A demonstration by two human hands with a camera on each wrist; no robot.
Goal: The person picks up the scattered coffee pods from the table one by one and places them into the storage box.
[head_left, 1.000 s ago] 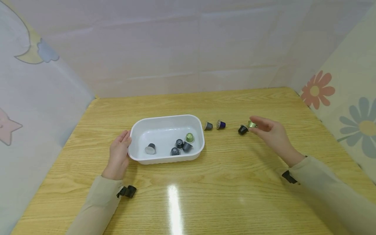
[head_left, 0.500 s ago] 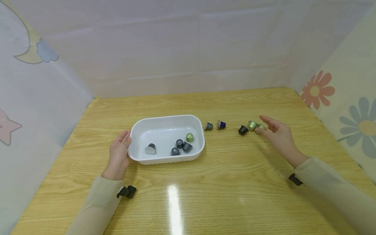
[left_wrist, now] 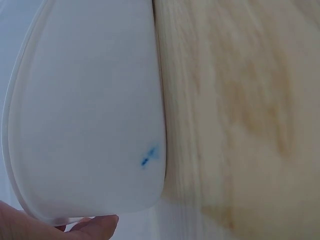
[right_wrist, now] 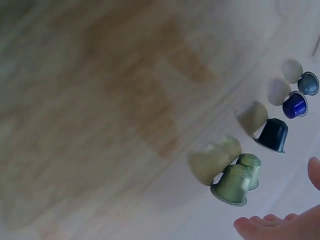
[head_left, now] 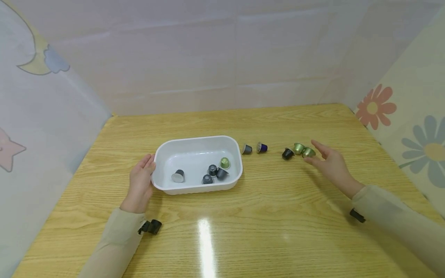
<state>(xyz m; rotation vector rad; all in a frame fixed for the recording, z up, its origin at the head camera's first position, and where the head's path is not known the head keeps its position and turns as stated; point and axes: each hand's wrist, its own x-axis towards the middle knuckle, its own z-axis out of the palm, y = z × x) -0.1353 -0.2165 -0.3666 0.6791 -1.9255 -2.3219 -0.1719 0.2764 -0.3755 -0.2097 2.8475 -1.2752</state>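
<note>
My left hand (head_left: 138, 185) grips the left end of a white plastic tray (head_left: 194, 190), its curled fingers also showing at the rim in the left wrist view. Inside lie a green coffee capsule (head_left: 225, 162) and several dark grey ones, one tipped with its pale lid (head_left: 177, 178) facing me. Over the table's right side my right hand (head_left: 330, 166) holds nothing, thumb and fingers spread beside two touching green coffee capsules (right_wrist: 232, 184). The right wrist view shows a gap between this hand and them. A black capsule (head_left: 287, 154) lies just left of the green pair.
Between tray and black capsule lie a grey capsule (head_left: 247, 149) and a purple one (head_left: 262, 147). The wooden table (head_left: 264, 216) meets a pale sheet wall (head_left: 222, 69) behind and patterned walls at both sides. Dark straps (head_left: 150, 226) sit at the wrists.
My right hand has drawn back to the right from the green capsules, so both now show fully. The left hand and the tray have stayed put.
</note>
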